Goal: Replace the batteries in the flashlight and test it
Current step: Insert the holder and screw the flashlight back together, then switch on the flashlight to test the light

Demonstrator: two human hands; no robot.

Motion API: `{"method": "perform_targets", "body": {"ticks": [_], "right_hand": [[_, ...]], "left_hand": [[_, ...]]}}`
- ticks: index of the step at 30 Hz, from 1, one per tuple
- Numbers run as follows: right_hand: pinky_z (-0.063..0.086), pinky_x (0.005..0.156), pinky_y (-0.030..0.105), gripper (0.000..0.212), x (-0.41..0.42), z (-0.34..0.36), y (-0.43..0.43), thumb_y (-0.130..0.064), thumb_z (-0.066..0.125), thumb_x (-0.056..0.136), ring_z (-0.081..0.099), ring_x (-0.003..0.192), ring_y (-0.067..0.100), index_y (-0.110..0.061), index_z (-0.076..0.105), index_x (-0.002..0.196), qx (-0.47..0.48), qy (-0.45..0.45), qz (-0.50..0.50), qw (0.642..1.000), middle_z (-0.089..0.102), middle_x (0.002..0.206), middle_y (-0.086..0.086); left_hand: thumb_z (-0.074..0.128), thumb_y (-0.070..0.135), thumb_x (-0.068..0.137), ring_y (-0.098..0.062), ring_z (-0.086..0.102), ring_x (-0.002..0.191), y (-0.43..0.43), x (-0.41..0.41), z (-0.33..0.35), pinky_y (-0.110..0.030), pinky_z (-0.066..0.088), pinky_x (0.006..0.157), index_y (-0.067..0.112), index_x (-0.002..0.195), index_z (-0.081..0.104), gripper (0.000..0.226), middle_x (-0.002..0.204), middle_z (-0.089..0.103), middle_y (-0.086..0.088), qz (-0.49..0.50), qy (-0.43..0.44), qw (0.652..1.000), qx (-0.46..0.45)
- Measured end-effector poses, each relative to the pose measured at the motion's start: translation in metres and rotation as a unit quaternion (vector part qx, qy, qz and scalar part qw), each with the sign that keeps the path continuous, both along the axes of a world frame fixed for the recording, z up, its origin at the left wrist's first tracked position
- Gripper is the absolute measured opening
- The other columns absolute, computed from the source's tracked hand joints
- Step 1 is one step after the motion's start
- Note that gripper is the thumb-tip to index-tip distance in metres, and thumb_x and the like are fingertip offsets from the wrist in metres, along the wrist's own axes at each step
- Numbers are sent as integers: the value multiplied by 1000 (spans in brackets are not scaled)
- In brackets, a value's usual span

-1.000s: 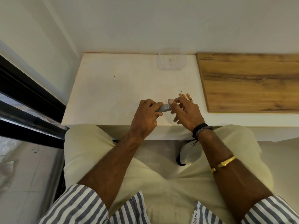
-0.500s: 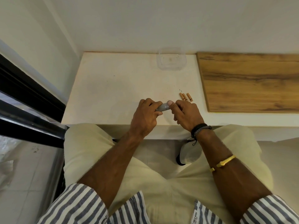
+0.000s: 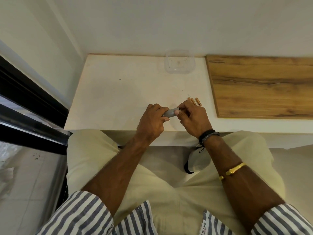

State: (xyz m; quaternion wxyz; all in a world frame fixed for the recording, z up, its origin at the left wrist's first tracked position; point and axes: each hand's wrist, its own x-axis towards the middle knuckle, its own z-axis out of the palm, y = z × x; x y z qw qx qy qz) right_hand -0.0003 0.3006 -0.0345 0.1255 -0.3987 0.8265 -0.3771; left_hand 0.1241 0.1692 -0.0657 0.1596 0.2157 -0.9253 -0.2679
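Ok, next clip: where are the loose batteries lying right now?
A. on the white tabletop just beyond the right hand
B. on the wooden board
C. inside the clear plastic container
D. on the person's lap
A: three small orange batteries lie side by side on the white tabletop, just past the right hand; the clear container and wooden board hold none.

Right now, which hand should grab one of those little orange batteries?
Probably the right hand: the batteries lie just beyond its fingers. The left hand is farther off, gripping the flashlight.

Striped sleeves [image 3: 81, 214], gold bangle [image 3: 234, 169].
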Motion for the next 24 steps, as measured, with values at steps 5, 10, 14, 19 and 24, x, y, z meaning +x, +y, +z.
{"method": "perform_targets", "body": {"ticks": [5,10,14,19,24], "right_hand": [[63,76,40,21,12,-2,-6,-26,65,99,73,79,22,-9,69,111,-75,-107,-74,989,74,90,5],[60,81,34,22,23,-11,-13,-18,74,93,70,86,12,-8,72,112,-186,-381,-148,893,75,86,-4],[60,84,36,21,27,-13,-18,-18,65,99,69,103,26,-5,66,115,-274,-541,-187,772,71,110,17],[53,100,51,22,24,-12,-25,-26,54,104,68,97,29,-11,58,121,-366,-671,-239,599,67,103,14],[47,76,35,23,13,-5,-26,-33,54,90,53,66,22,-11,61,86,-434,-713,-252,490,54,77,6]], "left_hand": [[63,20,94,-18,46,93,1,0,3,-25,37,73,13,119,65,27,102,63,-6,28,28,999,-7],[66,31,93,-11,44,92,2,1,4,-20,35,73,14,124,65,35,101,63,-3,30,59,998,2],[73,33,89,-18,59,94,4,0,3,-31,51,78,11,122,66,40,106,69,-4,27,95,993,61],[53,41,100,-3,62,108,8,-5,9,-28,51,98,15,129,62,39,128,67,-4,135,98,937,308],[24,69,96,-24,41,142,-3,-5,19,-43,27,120,7,149,37,82,152,46,-12,143,159,710,671]]}}
